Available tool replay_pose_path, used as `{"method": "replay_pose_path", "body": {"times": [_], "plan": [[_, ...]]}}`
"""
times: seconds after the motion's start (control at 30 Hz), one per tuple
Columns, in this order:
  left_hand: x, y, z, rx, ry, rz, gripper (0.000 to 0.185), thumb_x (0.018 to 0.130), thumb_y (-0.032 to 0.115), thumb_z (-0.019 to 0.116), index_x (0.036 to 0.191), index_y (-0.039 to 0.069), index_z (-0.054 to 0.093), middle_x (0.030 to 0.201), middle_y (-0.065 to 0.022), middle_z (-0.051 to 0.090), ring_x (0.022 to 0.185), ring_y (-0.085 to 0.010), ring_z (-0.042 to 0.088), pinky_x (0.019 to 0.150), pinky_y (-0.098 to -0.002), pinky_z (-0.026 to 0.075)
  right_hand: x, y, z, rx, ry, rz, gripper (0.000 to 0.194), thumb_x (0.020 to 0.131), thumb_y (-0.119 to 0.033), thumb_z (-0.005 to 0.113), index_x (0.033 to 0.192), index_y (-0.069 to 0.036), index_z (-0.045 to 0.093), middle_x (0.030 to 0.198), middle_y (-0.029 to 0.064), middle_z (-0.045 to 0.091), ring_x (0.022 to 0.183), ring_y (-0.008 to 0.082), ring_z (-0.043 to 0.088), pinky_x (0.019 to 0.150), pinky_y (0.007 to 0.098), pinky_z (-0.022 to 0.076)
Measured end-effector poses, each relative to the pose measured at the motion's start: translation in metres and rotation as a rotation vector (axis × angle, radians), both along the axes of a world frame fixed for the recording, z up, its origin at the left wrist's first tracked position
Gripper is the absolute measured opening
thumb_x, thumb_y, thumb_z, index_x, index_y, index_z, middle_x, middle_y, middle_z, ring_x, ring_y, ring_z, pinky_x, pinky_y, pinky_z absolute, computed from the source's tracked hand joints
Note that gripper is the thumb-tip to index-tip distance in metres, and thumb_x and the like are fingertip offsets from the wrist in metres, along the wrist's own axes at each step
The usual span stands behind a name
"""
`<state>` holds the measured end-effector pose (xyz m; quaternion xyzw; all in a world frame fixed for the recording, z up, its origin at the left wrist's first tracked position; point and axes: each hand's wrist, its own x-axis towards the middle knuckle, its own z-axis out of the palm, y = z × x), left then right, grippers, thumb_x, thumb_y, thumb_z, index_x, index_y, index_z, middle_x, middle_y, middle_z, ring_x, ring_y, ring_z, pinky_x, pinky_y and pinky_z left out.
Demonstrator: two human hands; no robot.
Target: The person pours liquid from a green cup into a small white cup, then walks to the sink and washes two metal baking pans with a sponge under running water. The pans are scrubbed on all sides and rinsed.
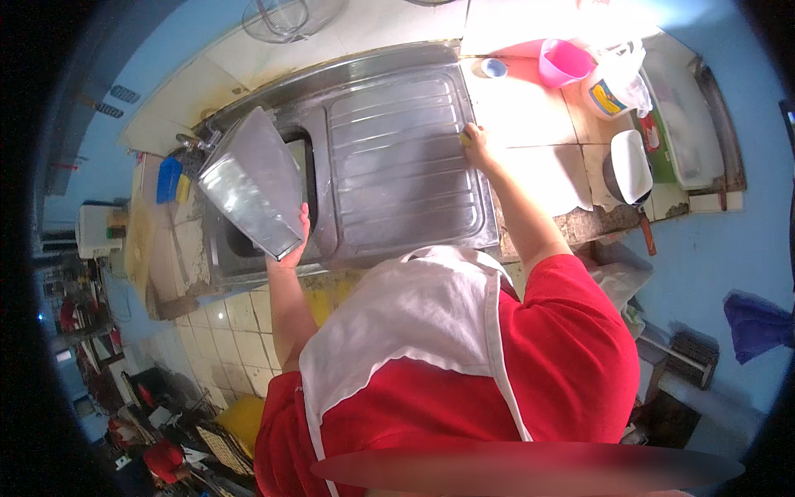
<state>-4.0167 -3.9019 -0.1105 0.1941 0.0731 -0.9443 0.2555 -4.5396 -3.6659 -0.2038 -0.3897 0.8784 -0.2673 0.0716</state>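
My left hand grips the lower end of a rectangular metal pan, tilted over the sink basin. The pan hides much of the basin. At the right edge of the ribbed stainless drainboard, my right hand holds a small yellow sponge, mostly covered by the fingers. Behind the pan's upper left side is a metal tap.
On the tiled counter to the right stand a small cup, a pink plastic container, a white labelled tub and a white dish. A translucent bin is beyond. Left of the sink sits a blue holder.
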Motion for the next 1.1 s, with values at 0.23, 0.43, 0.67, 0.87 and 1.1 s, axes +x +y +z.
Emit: {"method": "replay_pose_path", "body": {"times": [0.23, 0.43, 0.67, 0.87, 1.1], "plan": [[-0.008, -0.018, 0.025, -0.407, -0.972, -0.149, 0.053, 0.082, 0.019, 0.061, 0.131, 0.0, 0.062, 0.123, -0.0183, 0.07, 0.11, -0.036, 0.069, 0.101, -0.0513, 0.054, -0.131, 0.008, -0.023, -0.738, -0.566, -0.436, 0.068, 0.077, 0.006, 0.061, 0.144, -0.006, 0.051, 0.105, 0.0086, 0.061, 0.092, 0.0242, 0.06, 0.087, 0.0377, 0.0519], [-0.047, -0.032, 0.068, -0.937, -0.99, -0.055, 0.091, 0.076, 0.002, 0.056, 0.164, 0.013, 0.038, 0.157, -0.0121, 0.051, 0.141, -0.0278, 0.052, 0.112, -0.0379, 0.046, -0.142, 0.027, 0.024, -0.801, -0.141, -0.251, 0.067, 0.076, 0.006, 0.061, 0.139, -0.012, 0.049, 0.116, 0.0101, 0.053, 0.106, 0.0229, 0.055, 0.097, 0.0366, 0.0474], [-0.122, -0.041, 0.15, -1.783, -1.363, -0.268, 0.091, 0.074, 0.003, 0.06, 0.16, 0.027, 0.048, 0.143, -0.0165, 0.056, 0.13, -0.0289, 0.058, 0.107, -0.0341, 0.047, -0.047, 0.012, 0.023, -0.452, -0.797, -0.245, 0.079, 0.086, -0.017, 0.07, 0.155, -0.004, 0.035, 0.124, 0.0182, 0.058, 0.105, 0.0275, 0.06, 0.092, 0.0403, 0.0513], [-0.177, -0.011, 0.169, -2.257, -1.319, -0.229, 0.082, 0.075, 0.006, 0.066, 0.15, 0.038, 0.058, 0.132, -0.0135, 0.057, 0.123, -0.0349, 0.059, 0.104, -0.0417, 0.051, -0.041, 0.02, 0.03, -0.397, 0.109, -0.214, 0.075, 0.079, -0.01, 0.075, 0.148, -0.003, 0.047, 0.133, 0.0191, 0.059, 0.118, 0.0353, 0.057, 0.103, 0.0458, 0.047], [-0.168, -0.002, 0.2, -2.499, -1.504, 0.013, 0.085, 0.074, -0.002, 0.069, 0.146, 0.043, 0.061, 0.131, -0.0087, 0.058, 0.12, -0.0339, 0.058, 0.104, -0.0442, 0.05, 0.081, 0.024, 0.051, 0.103, 0.393, 0.347, 0.081, 0.088, -0.028, 0.075, 0.157, -0.002, 0.042, 0.165, 0.0218, 0.037, 0.159, 0.0423, 0.02, 0.129, 0.0549, 0.0202]]}}
